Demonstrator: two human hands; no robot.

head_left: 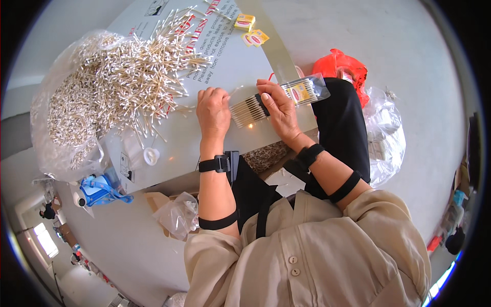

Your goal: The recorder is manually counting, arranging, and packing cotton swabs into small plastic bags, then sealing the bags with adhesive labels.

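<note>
My right hand [280, 110] is closed on a flat clear pack of cotton swabs [305, 92] with a yellow card inside. On the pack's left, a row of pale sticks [244, 112] sticks out past my fingers, with a dark band across it beside my hand. My left hand [213, 111] is closed in a loose fist just left of those sticks, over the table. Its fingertips are turned away, so what they hold, if anything, is hidden. Farther left, a large heap of loose cotton swabs [138, 71] spills from a clear plastic bag [51, 97].
Yellow cards [254, 38] and a small yellow box [244, 22] lie at the far edge of the film-covered table [204, 148]. A small white round lid [151, 156] is near the heap. Red [340, 66] and clear bags [383, 133] stand on the right; a blue strapped container [97, 189] at left.
</note>
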